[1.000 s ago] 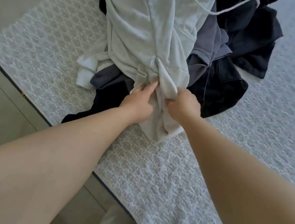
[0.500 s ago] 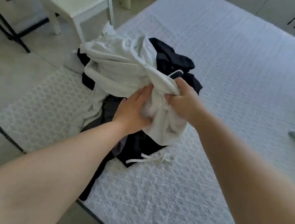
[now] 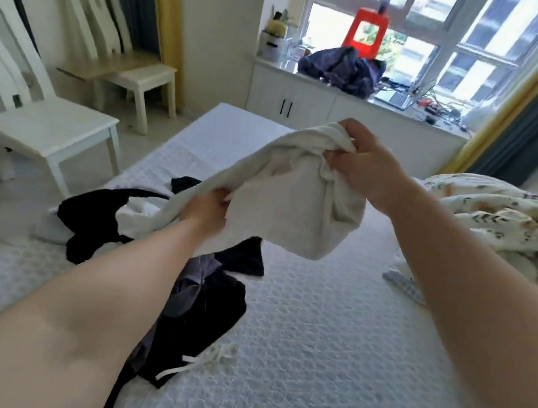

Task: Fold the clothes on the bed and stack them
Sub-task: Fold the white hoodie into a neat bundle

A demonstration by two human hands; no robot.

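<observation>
1. Since the earlier frame, both hands had raised the white garment [image 3: 295,204] clear of the dark clothes pile [image 3: 198,301], and the view had tilted up toward the window [image 3: 432,36].
2. Right hand [image 3: 359,168] clutched the garment's bunched upper edge.
3. Left hand [image 3: 206,210] gripped its lower part.
4. Below, the pile lay on the bed [image 3: 324,367].
</observation>
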